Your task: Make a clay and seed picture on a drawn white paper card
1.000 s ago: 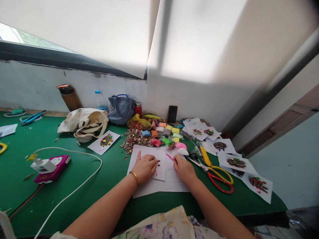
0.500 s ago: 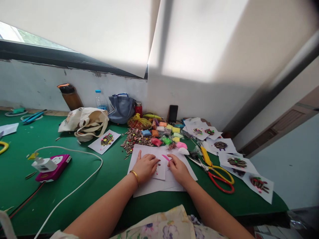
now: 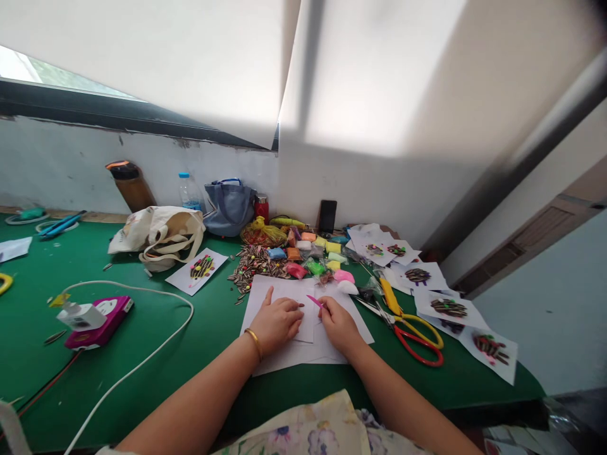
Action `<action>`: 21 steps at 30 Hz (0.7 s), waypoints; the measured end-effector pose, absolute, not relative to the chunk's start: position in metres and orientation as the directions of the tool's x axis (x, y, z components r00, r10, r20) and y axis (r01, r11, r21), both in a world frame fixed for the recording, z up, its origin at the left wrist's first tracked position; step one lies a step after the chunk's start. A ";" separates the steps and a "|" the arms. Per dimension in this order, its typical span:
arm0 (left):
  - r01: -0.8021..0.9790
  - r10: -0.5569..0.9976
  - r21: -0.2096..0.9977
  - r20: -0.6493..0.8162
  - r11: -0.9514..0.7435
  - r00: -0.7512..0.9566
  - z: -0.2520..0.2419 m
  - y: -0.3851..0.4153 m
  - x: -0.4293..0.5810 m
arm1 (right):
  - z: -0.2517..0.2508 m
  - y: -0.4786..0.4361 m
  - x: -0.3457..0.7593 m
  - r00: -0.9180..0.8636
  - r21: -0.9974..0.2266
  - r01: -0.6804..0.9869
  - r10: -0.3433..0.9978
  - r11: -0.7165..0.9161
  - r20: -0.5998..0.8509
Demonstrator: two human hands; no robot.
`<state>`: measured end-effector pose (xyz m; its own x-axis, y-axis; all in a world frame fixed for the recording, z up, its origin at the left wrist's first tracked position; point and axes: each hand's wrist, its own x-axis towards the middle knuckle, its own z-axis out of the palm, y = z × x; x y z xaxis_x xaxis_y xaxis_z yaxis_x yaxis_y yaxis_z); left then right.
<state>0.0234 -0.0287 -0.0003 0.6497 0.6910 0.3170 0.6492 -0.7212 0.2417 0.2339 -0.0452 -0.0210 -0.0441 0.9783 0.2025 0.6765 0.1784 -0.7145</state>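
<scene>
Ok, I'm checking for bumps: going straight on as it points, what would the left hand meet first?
Probably the pink pointed tool in the right hand, though its height is hard to judge.

Sheets (image 3: 281, 291) smooth matt ppr, bangle (image 3: 255, 343) glossy mtl, tote (image 3: 136, 230) matt cloth

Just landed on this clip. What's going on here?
At a green table, a person's left hand rests on white paper; the right hand holds a slim pink tool, its tip over the paper. Striped seeds and small coloured packs lie just beyond. Scissors and decorated sheets lie to the right.
</scene>
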 end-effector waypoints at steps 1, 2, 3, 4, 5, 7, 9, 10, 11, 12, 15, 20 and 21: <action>0.650 0.694 0.245 0.309 -0.719 0.651 0.000 -0.029 0.024 | -0.021 -0.045 0.234 -0.043 -0.711 0.681 0.978 0.178 0.203; 0.652 0.696 0.247 0.301 -0.717 0.651 0.000 -0.029 0.024 | -0.021 -0.045 0.234 -0.043 -0.707 0.684 0.978 0.179 0.205; 0.653 0.699 0.251 0.293 -0.715 0.652 0.000 -0.029 0.024 | -0.021 -0.045 0.233 -0.044 -0.704 0.687 0.977 0.181 0.208; 0.653 0.701 0.255 0.286 -0.713 0.653 0.000 -0.029 0.023 | -0.021 -0.045 0.233 -0.044 -0.701 0.689 0.977 0.183 0.211; 0.653 0.704 0.262 0.280 -0.710 0.653 0.000 -0.029 0.023 | -0.021 -0.046 0.233 -0.044 -0.699 0.691 0.976 0.185 0.214; 0.652 0.711 0.283 0.264 -0.703 0.652 0.001 -0.028 0.022 | -0.021 -0.046 0.233 -0.043 -0.696 0.693 0.975 0.187 0.219; 0.660 0.725 0.301 0.251 -0.688 0.641 0.001 -0.027 0.022 | -0.020 -0.046 0.233 -0.042 -0.695 0.695 0.975 0.186 0.219; 0.665 0.730 0.305 0.246 -0.682 0.637 0.001 -0.027 0.022 | -0.020 -0.046 0.233 -0.042 -0.694 0.696 0.975 0.184 0.216; 0.668 0.733 0.303 0.242 -0.680 0.636 0.001 -0.027 0.023 | -0.020 -0.046 0.233 -0.042 -0.694 0.696 0.976 0.182 0.213; 0.670 0.732 0.296 0.241 -0.681 0.637 0.001 -0.027 0.023 | -0.020 -0.046 0.233 -0.041 -0.695 0.696 0.977 0.179 0.211; 0.668 0.717 0.262 0.241 -0.697 0.654 0.001 -0.029 0.024 | -0.021 -0.046 0.233 -0.041 -0.697 0.694 0.977 0.178 0.209; 0.673 0.720 0.254 0.237 -0.694 0.653 0.001 -0.030 0.024 | -0.021 -0.046 0.233 -0.042 -0.702 0.690 0.978 0.175 0.203; 0.676 0.725 0.261 0.236 -0.689 0.647 0.000 -0.029 0.024 | -0.021 -0.046 0.233 -0.043 -0.704 0.688 0.978 0.178 0.204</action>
